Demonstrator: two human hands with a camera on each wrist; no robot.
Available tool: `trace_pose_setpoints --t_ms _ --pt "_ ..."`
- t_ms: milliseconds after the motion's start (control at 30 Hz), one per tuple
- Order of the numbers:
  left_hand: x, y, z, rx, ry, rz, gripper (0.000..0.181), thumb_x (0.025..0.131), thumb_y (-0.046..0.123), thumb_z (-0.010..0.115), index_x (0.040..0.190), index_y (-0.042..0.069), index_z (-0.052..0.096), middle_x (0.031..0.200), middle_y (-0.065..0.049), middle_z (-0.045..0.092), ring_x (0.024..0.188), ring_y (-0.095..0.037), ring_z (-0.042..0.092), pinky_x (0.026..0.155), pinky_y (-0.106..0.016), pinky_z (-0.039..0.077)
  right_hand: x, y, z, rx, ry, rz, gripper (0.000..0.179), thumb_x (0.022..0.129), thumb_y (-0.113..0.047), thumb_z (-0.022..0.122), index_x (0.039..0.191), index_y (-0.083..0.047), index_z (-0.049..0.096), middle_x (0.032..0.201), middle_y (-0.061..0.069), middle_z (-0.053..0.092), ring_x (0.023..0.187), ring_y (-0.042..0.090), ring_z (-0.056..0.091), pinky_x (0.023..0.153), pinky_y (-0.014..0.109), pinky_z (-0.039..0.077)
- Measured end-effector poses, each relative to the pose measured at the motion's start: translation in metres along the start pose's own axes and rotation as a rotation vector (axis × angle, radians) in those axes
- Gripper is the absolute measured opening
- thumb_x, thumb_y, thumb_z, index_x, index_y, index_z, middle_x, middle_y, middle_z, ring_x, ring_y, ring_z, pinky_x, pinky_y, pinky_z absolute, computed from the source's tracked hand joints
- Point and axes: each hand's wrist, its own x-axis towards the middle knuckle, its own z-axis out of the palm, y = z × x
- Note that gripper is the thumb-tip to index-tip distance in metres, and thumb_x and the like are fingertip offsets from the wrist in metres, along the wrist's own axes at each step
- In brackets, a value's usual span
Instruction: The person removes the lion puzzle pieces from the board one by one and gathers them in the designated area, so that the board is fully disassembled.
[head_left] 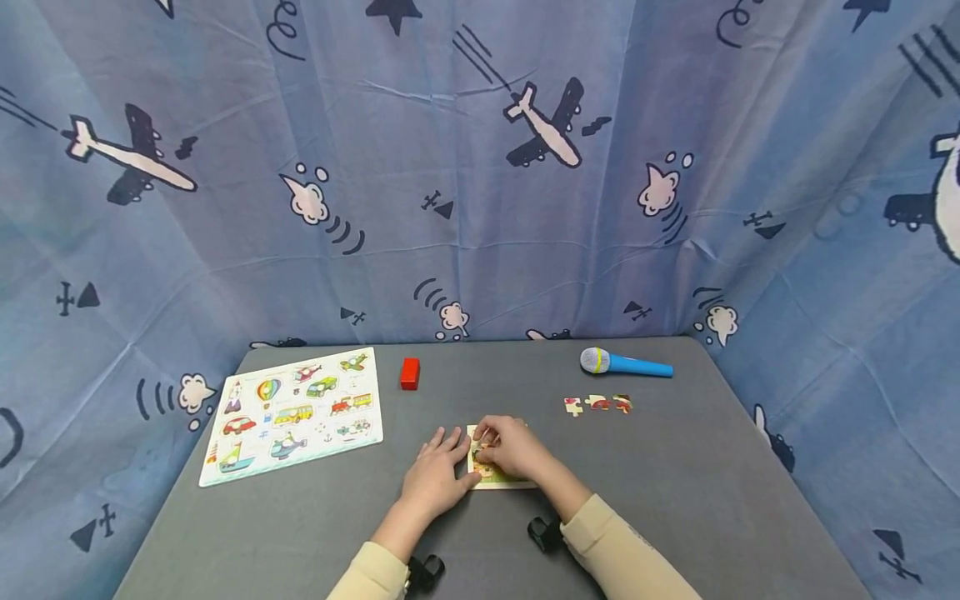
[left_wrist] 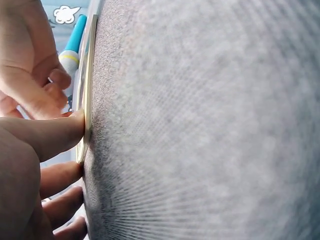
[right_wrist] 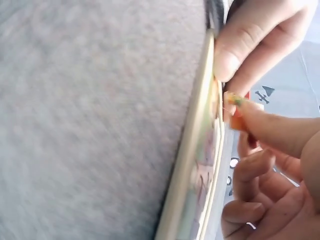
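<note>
A small jigsaw puzzle board (head_left: 495, 480) with a pale border lies flat on the grey table. My left hand (head_left: 435, 479) rests at its left side with fingers spread straight, and the thumb (left_wrist: 60, 135) presses on the border in the left wrist view. Over the board, my right hand (head_left: 513, 450) pinches a small orange and green puzzle piece (right_wrist: 239, 119) between thumb and fingers. In the right wrist view the piece stands tilted, close to the board's surface. Most of the board's picture is hidden under the right hand in the head view.
Several loose puzzle pieces (head_left: 597, 402) lie to the right of the board. Behind them is a blue toy microphone (head_left: 637, 366). A red block (head_left: 409, 374) stands at the back, and a large picture board (head_left: 292, 417) of vehicles lies on the left.
</note>
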Motion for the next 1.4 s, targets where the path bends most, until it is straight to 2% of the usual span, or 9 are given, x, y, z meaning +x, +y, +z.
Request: trace_pose_setpoints --t_ms 267,433,567,700,833,1133,1400 --pt "-0.001 -0.001 0.002 0.004 0.0 0.002 0.064 0.089 0.04 0.075 0.144 0.011 0.058 0.155 -0.011 0.048 0.149 -0.037 0.035 0.118 -0.056 0.035 -0.002 0.004 -0.013 0.124 0.049 0.015 0.016 0.086 -0.021 0.082 0.092 -0.01 0.073 0.072 -0.002 0.067 0.057 0.011 0.058 0.048 0.026 0.049" --pt "-0.001 -0.003 0.003 0.017 0.005 0.005 0.064 0.089 0.041 0.075 0.144 0.012 0.059 0.155 -0.011 0.048 0.148 -0.037 0.036 0.118 -0.056 0.035 -0.007 0.007 -0.027 0.087 0.081 -0.011 0.011 0.09 -0.022 0.077 0.097 -0.013 0.078 0.076 -0.004 0.068 0.063 0.01 0.056 0.053 0.025 0.047" --pt "0.0 -0.003 0.003 0.016 0.007 0.004 0.064 0.089 0.041 0.075 0.144 0.012 0.058 0.155 -0.01 0.048 0.148 -0.037 0.036 0.118 -0.056 0.035 -0.012 0.011 -0.038 0.068 0.085 -0.02 0.016 0.094 -0.021 0.072 0.104 -0.011 0.078 0.081 -0.004 0.069 0.068 0.014 0.057 0.058 0.025 0.047" --pt "0.0 -0.002 0.002 0.014 0.011 0.004 0.065 0.089 0.04 0.076 0.144 0.011 0.058 0.155 -0.011 0.048 0.148 -0.037 0.036 0.118 -0.055 0.035 -0.017 0.016 -0.047 0.129 0.126 0.032 0.016 0.092 -0.021 0.075 0.101 -0.008 0.074 0.079 -0.003 0.071 0.07 0.021 0.064 0.059 0.028 0.049" --pt "0.0 -0.001 0.002 0.018 0.011 0.005 0.065 0.088 0.04 0.076 0.144 0.011 0.058 0.155 -0.01 0.048 0.148 -0.037 0.036 0.118 -0.055 0.035 -0.024 0.022 -0.057 0.152 0.194 0.097 0.015 0.088 -0.023 0.079 0.093 -0.012 0.071 0.078 -0.004 0.07 0.069 0.018 0.062 0.059 0.029 0.049" --pt "-0.001 -0.001 0.001 0.001 0.002 0.016 0.065 0.089 0.04 0.075 0.145 0.011 0.057 0.156 -0.01 0.047 0.149 -0.037 0.034 0.119 -0.055 0.034 -0.04 0.049 -0.075 0.131 0.267 0.164 0.015 0.089 -0.022 0.079 0.094 -0.01 0.071 0.078 -0.001 0.07 0.065 0.015 0.059 0.056 0.028 0.048" --pt "-0.002 -0.001 0.001 -0.006 0.011 0.027 0.065 0.09 0.04 0.075 0.145 0.011 0.057 0.156 -0.011 0.047 0.149 -0.037 0.034 0.119 -0.056 0.034 -0.049 0.082 -0.087 0.108 0.302 0.152 0.012 0.09 -0.014 0.077 0.094 -0.004 0.072 0.076 0.003 0.071 0.063 0.012 0.061 0.054 0.025 0.049"
